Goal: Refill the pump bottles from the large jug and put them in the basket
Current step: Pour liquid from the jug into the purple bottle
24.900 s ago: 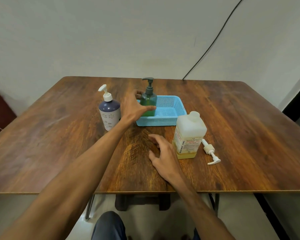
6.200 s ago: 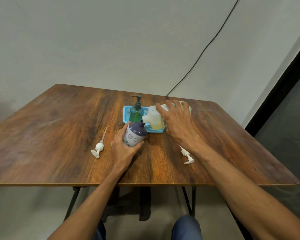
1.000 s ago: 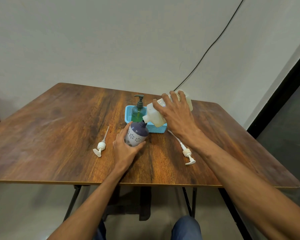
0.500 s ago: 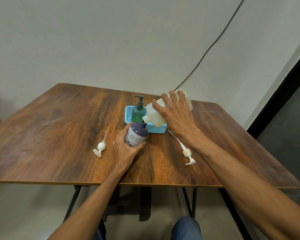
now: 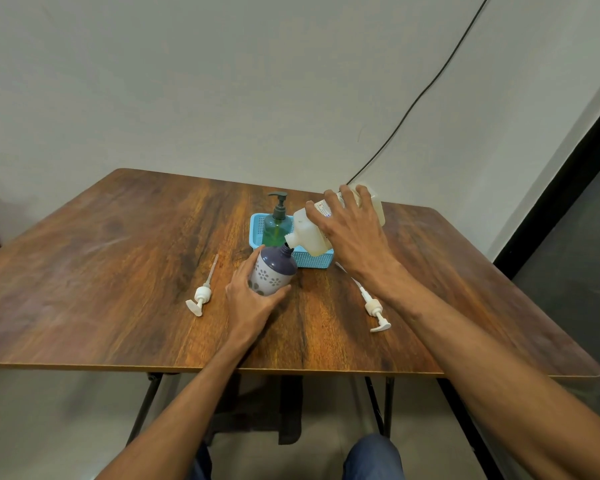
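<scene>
Tipped steeper, jug (image 5: 309, 237) in right hand (image 5: 355, 233) hangs over bottle (image 5: 274, 271).

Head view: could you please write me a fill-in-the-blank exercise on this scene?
The right hand tilts the ____ over the flowered bottle held by the left hand.
The green bottle stands in the ____.
____ loose pumps lie on the table.
Missing: jug; basket; two.

Right hand (image 5: 355, 237) tips jug (image 5: 312, 233) over purple bottle (image 5: 272, 273); left hand (image 5: 252, 301) holds it.
</scene>
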Motion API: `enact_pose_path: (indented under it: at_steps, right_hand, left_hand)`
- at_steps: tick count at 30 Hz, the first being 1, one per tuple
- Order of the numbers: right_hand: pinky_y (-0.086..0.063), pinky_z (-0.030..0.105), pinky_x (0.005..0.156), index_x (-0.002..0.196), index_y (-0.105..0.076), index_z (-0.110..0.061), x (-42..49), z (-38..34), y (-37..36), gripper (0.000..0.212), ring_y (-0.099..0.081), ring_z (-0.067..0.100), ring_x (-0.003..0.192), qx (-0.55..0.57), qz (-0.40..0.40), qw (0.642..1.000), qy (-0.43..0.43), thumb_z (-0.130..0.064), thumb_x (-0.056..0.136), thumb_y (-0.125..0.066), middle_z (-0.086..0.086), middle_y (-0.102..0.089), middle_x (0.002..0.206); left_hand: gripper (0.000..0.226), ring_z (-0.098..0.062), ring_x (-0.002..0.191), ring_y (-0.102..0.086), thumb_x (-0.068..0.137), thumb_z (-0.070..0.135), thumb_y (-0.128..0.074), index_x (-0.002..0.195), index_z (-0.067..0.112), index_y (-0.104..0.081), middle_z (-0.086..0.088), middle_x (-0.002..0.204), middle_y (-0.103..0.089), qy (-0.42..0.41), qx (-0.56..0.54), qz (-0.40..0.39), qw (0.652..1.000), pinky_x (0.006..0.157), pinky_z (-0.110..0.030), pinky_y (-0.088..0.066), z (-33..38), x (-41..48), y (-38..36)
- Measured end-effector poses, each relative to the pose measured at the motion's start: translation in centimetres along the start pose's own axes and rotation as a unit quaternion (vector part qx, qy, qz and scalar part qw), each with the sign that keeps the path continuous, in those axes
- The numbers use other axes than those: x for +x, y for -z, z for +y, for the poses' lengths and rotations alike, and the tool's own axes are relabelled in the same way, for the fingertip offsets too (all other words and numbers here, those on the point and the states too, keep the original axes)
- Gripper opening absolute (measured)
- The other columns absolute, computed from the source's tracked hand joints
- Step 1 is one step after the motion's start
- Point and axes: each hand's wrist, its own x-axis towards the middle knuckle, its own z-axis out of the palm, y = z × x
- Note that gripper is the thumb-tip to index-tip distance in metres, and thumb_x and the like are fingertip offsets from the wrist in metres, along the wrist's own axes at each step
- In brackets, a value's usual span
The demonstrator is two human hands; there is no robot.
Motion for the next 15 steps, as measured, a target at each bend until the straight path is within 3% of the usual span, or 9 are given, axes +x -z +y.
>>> enact_pose_path:
  at_steps: [8, 15]
  right_hand:
    - [-0.034, 0.056, 0.106, 0.147, -0.037, -0.025, -0.8, -0.4, -1.3, 0.093, -0.046, 0.039, 0.129, 0.056, -0.02, 0.997, -0.044, -0.028, 0.068, -0.087, 0.015, -0.05, 0.141]
    - [-0.041, 0.044, 0.091, 0.146, -0.042, -0.025, -2.7, -1.1, -3.3, 0.085, -0.056, 0.031, 0.115, 0.194, -0.013, 0.975, -0.106, -0.03, 0.071, -0.082, 0.008, -0.058, 0.132]
  left_hand:
    - [0.099, -0.016, 0.13, -0.058, 0.063, 0.06, -0.084, 0.149, 0.026, -0.049, 0.003, 0.144, -0.059, 0.012, -0.002, 0.0, 1.0, 0.109, -0.054, -0.049, 0.1, -0.1, 0.0]
    - [0.099, -0.012, 0.127, -0.06, 0.064, 0.058, -0.085, 0.149, 0.023, -0.049, 0.002, 0.142, -0.061, 0.004, -0.011, -0.005, 1.0, 0.104, -0.05, -0.054, 0.3, 0.0, 0.2]
